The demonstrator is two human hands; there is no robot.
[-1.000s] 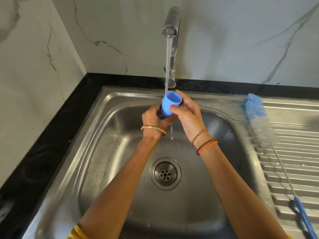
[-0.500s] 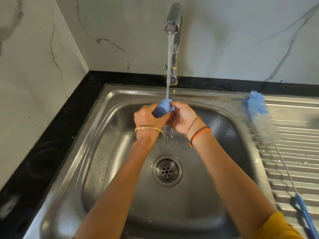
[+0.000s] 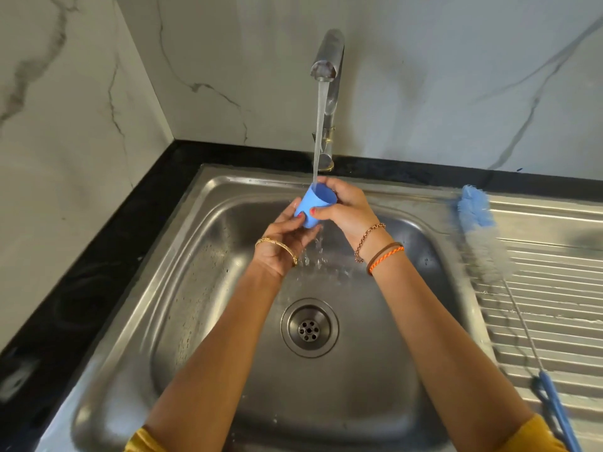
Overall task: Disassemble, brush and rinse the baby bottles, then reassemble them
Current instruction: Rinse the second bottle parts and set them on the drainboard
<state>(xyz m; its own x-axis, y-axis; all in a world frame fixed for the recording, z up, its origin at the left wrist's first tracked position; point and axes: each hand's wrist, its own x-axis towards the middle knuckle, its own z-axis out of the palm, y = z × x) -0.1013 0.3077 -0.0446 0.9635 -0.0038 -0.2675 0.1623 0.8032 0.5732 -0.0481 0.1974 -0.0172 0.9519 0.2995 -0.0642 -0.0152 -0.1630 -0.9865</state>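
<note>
We are gripping the blue cap (image 3: 315, 203) with our right hand (image 3: 342, 207), thumb curled across it, and cradling its base in our left hand (image 3: 287, 236). It is sitting mouth-up under the tap (image 3: 328, 60) stream, above the sink (image 3: 228, 288). The bottle brush (image 3: 483, 243) is lying on the drainboard.

Single head view looks down and forward, close over the sink (image 3: 208, 203), edges perhaps distorted.
</note>
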